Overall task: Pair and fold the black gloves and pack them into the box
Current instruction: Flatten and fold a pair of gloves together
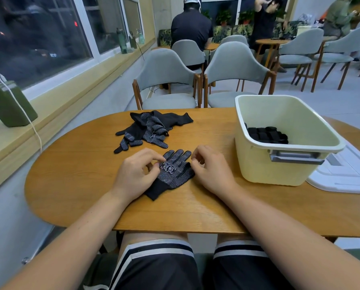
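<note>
A black glove with white grip dots [172,174] lies flat on the wooden table [74,181], fingers pointing away from me, cuff toward me. My left hand [133,174] rests on its left edge, fingertips pinching the glove near the printed logo. My right hand [208,168] pinches the glove's right edge by the thumb side. A loose pile of black gloves [149,128] sits farther back on the table. The cream plastic box [288,164] stands at the right and holds several folded black gloves [267,135].
A white lid [346,174] lies under and beside the box at the right. Two grey chairs [233,80] stand behind the table. A green device with a white cable [11,105] rests on the window ledge. People sit and stand at far tables.
</note>
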`<state>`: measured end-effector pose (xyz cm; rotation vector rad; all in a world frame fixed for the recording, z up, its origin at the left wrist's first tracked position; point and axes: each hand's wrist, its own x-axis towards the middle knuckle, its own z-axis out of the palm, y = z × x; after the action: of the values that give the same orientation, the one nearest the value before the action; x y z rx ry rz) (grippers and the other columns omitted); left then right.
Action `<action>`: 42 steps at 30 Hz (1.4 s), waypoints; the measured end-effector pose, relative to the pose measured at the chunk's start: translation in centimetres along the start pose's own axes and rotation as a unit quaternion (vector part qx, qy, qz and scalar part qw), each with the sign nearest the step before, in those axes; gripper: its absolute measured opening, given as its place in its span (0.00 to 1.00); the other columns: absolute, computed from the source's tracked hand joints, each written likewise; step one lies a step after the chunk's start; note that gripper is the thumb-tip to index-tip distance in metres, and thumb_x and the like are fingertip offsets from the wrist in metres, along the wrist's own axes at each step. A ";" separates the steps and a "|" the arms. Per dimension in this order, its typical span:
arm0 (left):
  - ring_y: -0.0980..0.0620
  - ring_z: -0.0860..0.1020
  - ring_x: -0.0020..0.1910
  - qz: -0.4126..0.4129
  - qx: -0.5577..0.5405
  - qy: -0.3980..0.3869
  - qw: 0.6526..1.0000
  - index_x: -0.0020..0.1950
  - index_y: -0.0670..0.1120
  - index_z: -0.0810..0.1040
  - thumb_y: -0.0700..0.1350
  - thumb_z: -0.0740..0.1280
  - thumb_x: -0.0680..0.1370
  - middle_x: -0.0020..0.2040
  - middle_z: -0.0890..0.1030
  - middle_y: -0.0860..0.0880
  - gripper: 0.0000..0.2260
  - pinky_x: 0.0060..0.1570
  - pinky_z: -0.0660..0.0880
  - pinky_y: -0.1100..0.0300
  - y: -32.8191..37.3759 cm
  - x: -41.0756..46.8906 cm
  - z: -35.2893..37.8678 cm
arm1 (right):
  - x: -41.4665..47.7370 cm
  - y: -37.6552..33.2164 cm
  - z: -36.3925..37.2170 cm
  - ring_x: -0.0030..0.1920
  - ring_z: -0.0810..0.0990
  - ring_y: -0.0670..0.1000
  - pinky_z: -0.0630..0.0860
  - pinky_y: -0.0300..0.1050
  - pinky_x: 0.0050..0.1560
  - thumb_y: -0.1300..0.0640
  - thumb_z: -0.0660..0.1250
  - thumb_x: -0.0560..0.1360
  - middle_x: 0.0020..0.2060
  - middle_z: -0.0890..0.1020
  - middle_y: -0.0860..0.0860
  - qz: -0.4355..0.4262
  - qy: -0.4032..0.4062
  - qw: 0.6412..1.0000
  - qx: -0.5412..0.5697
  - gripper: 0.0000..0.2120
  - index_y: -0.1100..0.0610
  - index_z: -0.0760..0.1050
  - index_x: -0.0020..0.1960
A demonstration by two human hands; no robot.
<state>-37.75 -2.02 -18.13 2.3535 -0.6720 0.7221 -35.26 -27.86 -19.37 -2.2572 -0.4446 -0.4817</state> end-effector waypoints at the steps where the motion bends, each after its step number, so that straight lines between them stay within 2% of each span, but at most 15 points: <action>1: 0.57 0.82 0.48 -0.003 0.007 -0.021 1.000 0.52 0.50 0.87 0.35 0.72 0.79 0.52 0.84 0.58 0.10 0.47 0.78 0.61 -0.3 0.0 0.0 | -0.1 0.0 0.0 0.46 0.77 0.51 0.76 0.55 0.51 0.57 0.68 0.77 0.42 0.79 0.47 -0.003 -0.008 1.000 0.000 0.02 0.52 0.77 0.46; 3: 0.59 0.82 0.50 -0.001 0.016 -0.076 0.997 0.48 0.52 0.87 0.36 0.72 0.78 0.50 0.83 0.60 0.10 0.49 0.79 0.55 -0.6 -0.1 0.2 | -0.1 0.1 0.1 0.46 0.77 0.51 0.77 0.55 0.50 0.56 0.68 0.76 0.42 0.78 0.47 -0.003 -0.023 1.000 -0.003 0.01 0.52 0.78 0.46; 5: 0.58 0.82 0.50 0.004 0.013 -0.104 0.994 0.49 0.53 0.88 0.38 0.72 0.77 0.49 0.83 0.61 0.10 0.50 0.80 0.53 -0.6 -0.1 0.4 | -0.1 0.2 0.2 0.48 0.77 0.51 0.78 0.54 0.52 0.54 0.67 0.75 0.43 0.78 0.45 -0.001 -0.036 0.999 -0.011 0.04 0.50 0.81 0.46; 9: 0.53 0.84 0.41 -0.019 -0.047 -0.079 0.996 0.56 0.52 0.88 0.39 0.76 0.78 0.50 0.86 0.58 0.10 0.42 0.80 0.61 0.3 -0.3 0.3 | 0.0 0.4 0.4 0.52 0.75 0.51 0.75 0.57 0.57 0.55 0.69 0.78 0.45 0.77 0.47 -0.012 -0.068 0.997 -0.046 0.07 0.48 0.86 0.48; 11: 0.52 0.83 0.41 -0.018 -0.066 -0.061 0.996 0.56 0.51 0.88 0.38 0.76 0.78 0.51 0.85 0.57 0.10 0.41 0.78 0.63 0.7 -0.5 0.3 | 0.1 0.4 0.5 0.53 0.74 0.51 0.73 0.57 0.59 0.52 0.67 0.78 0.46 0.77 0.47 -0.014 -0.076 0.996 -0.052 0.09 0.47 0.87 0.49; 13: 0.53 0.83 0.47 -0.002 -0.057 -0.061 0.997 0.54 0.51 0.88 0.39 0.77 0.78 0.54 0.84 0.57 0.08 0.47 0.77 0.64 0.9 -0.7 0.3 | 0.1 0.3 0.6 0.54 0.75 0.51 0.71 0.57 0.61 0.49 0.63 0.76 0.46 0.77 0.47 -0.012 -0.081 0.995 -0.056 0.13 0.46 0.88 0.50; 16: 0.56 0.81 0.59 0.015 -0.026 -0.100 0.995 0.53 0.55 0.89 0.49 0.77 0.80 0.57 0.83 0.61 0.04 0.59 0.78 0.54 0.5 -0.9 0.4 | 0.2 0.3 0.8 0.55 0.74 0.52 0.70 0.56 0.62 0.48 0.62 0.76 0.47 0.77 0.48 -0.001 -0.080 0.995 -0.053 0.17 0.45 0.88 0.56; 19: 0.56 0.79 0.61 0.019 -0.021 -0.155 0.987 0.58 0.59 0.88 0.57 0.75 0.81 0.57 0.82 0.63 0.07 0.60 0.78 0.51 0.2 -0.9 0.6 | 0.3 0.5 0.8 0.58 0.73 0.51 0.68 0.54 0.65 0.48 0.62 0.78 0.51 0.77 0.46 -0.004 -0.092 0.993 -0.072 0.18 0.44 0.86 0.63; 23: 0.56 0.78 0.62 0.011 -0.012 -0.170 0.985 0.60 0.62 0.87 0.61 0.71 0.81 0.59 0.80 0.65 0.10 0.60 0.78 0.50 0.2 -0.8 0.7 | 0.1 0.6 1.0 0.65 0.69 0.49 0.63 0.52 0.68 0.41 0.62 0.84 0.59 0.75 0.43 -0.045 -0.139 0.983 -0.113 0.16 0.41 0.83 0.68; 26: 0.56 0.78 0.62 0.010 -0.006 -0.176 0.984 0.61 0.62 0.86 0.61 0.71 0.82 0.59 0.80 0.65 0.10 0.60 0.77 0.50 0.2 -0.8 0.7 | 0.1 0.4 1.0 0.70 0.67 0.48 0.60 0.52 0.71 0.31 0.53 0.83 0.67 0.75 0.44 -0.028 -0.148 0.981 -0.125 0.27 0.41 0.80 0.71; 30: 0.57 0.78 0.62 0.004 -0.006 -0.178 0.984 0.61 0.61 0.87 0.59 0.70 0.82 0.59 0.80 0.65 0.10 0.60 0.77 0.51 0.3 -0.8 0.7 | 0.2 0.3 1.1 0.76 0.66 0.51 0.59 0.54 0.75 0.31 0.52 0.84 0.73 0.74 0.47 0.004 -0.135 0.982 -0.132 0.31 0.46 0.72 0.80; 32: 0.56 0.78 0.63 0.003 -0.013 -0.175 0.984 0.62 0.60 0.87 0.56 0.68 0.84 0.60 0.81 0.64 0.10 0.63 0.76 0.52 0.4 -0.9 0.7 | 0.3 0.6 1.2 0.77 0.67 0.53 0.61 0.56 0.77 0.32 0.53 0.83 0.74 0.74 0.49 0.033 -0.111 0.985 -0.127 0.33 0.49 0.70 0.81; 36: 0.60 0.78 0.67 0.011 -0.040 -0.174 0.984 0.67 0.53 0.85 0.47 0.64 0.85 0.64 0.84 0.62 0.14 0.70 0.74 0.56 0.7 -1.1 1.0 | 0.4 1.0 1.0 0.75 0.70 0.55 0.66 0.59 0.77 0.39 0.63 0.83 0.73 0.74 0.51 0.048 -0.048 0.992 -0.109 0.30 0.53 0.70 0.80; 39: 0.63 0.77 0.70 0.008 -0.046 -0.170 0.984 0.68 0.52 0.85 0.42 0.66 0.85 0.67 0.83 0.59 0.15 0.73 0.72 0.58 0.8 -1.1 1.0 | 0.0 0.6 0.6 0.72 0.71 0.52 0.67 0.57 0.75 0.39 0.67 0.82 0.71 0.74 0.49 -0.008 -0.067 0.992 -0.106 0.29 0.50 0.71 0.79; 42: 0.60 0.77 0.70 0.013 -0.045 -0.150 0.988 0.65 0.52 0.86 0.45 0.72 0.83 0.67 0.82 0.59 0.12 0.72 0.73 0.56 0.7 -1.3 1.0 | -0.4 0.3 0.5 0.66 0.74 0.52 0.72 0.58 0.70 0.39 0.69 0.80 0.63 0.75 0.48 -0.055 -0.086 0.991 -0.086 0.26 0.48 0.75 0.74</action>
<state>-38.76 -2.82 -19.37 2.3955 -0.8463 0.3414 -35.39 -27.80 -20.08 -2.4608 -0.6390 -0.3939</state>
